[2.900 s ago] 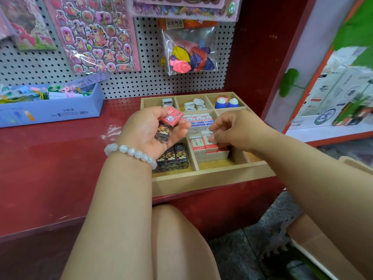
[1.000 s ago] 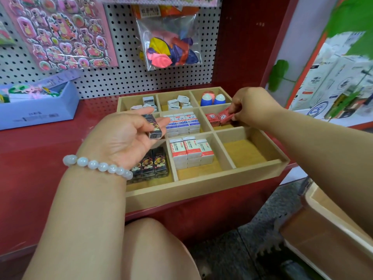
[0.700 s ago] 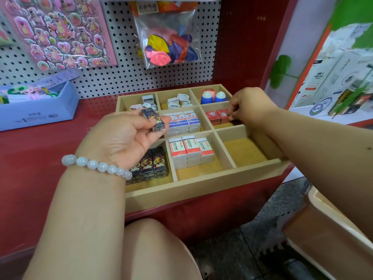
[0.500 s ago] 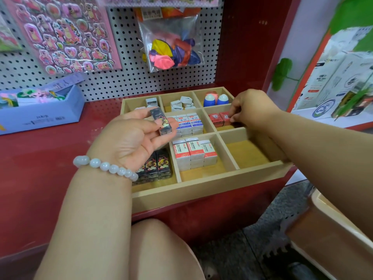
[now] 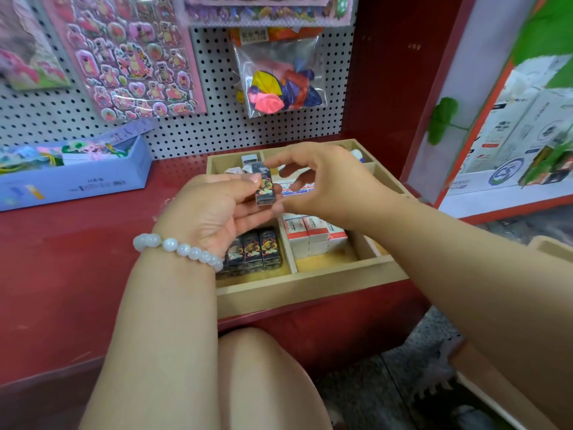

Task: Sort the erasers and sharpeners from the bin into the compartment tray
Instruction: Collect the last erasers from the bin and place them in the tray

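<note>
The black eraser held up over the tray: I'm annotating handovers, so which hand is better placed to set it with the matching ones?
Probably the right hand: it pinches the black eraser at both ends, while the left hand covers the matching black erasers.

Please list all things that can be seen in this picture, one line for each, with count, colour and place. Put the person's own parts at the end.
compartment tray: one, light wood, on the red shelf
black eraser: one, black with a colourful print, held above the tray
black erasers in tray: three visible, front-left compartment
red-and-white erasers: three on top of a stack, front-middle compartment
blue box: one, light blue, left on the shelf
sticker sheet: one, pink bears, on the pegboard
balloon bag: one, clear, mixed colours, hanging on the pegboard
bead bracelet: one, white, left wrist
left hand: holds the black eraser
right hand: pinches the same eraser at its ends
</note>
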### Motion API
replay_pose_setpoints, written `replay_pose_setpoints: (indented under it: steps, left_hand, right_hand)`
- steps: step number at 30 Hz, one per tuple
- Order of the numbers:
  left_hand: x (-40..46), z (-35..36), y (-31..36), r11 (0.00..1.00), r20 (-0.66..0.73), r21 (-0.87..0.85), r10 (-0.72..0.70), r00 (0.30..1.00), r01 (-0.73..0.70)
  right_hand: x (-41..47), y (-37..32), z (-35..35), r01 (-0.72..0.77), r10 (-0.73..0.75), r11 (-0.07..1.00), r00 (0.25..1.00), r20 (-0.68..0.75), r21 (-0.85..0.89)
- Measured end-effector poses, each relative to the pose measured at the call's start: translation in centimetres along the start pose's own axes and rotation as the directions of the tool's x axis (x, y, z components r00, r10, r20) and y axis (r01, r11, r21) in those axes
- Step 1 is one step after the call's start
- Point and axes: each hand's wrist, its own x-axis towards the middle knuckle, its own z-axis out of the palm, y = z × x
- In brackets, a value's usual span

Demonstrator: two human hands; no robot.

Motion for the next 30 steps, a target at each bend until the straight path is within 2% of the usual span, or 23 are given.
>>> replay_pose_setpoints:
  steps: [6,14,18,22,26,30]
  left_hand:
    - [0.0,-0.9,0.3,0.993,-0.003,0.113,0.015,1.000,-0.015]
    - [0.4,-1.9,0.1,0.970,-0.054,0.235,0.072,0.996,-0.057]
    - [1.5,-3.5,0.1,0.911,-0.176,0.400,0.183,0.967,-0.099]
    - [2.7,-5.5,-0.4,0.812,-0.234,0.574,0.280,0.931,-0.100]
    - [3.6,-6.7,-1.2,0.755,-0.238,0.655,0.243,0.940,-0.029]
    - [4.3,-6.6,-1.4,0.797,-0.258,0.603,0.154,0.954,0.035]
  right_hand:
    - [0.0,-1.0,0.7,0.039,-0.040,0.999,0.999,0.010,0.037]
    - [-0.2,-1.6,1.7,-0.089,0.089,0.992,0.996,-0.002,0.094]
    - [-0.7,-1.5,1.9,-0.185,0.186,0.958,0.982,0.015,0.219]
    - [-1.3,-1.5,2.6,-0.235,0.227,0.944,0.972,0.062,0.231]
    - [-1.7,-2.1,3.4,-0.256,0.228,0.936,0.964,0.139,0.241]
    - [-1.7,-2.7,4.0,-0.242,0.208,0.952,0.961,0.183,0.188]
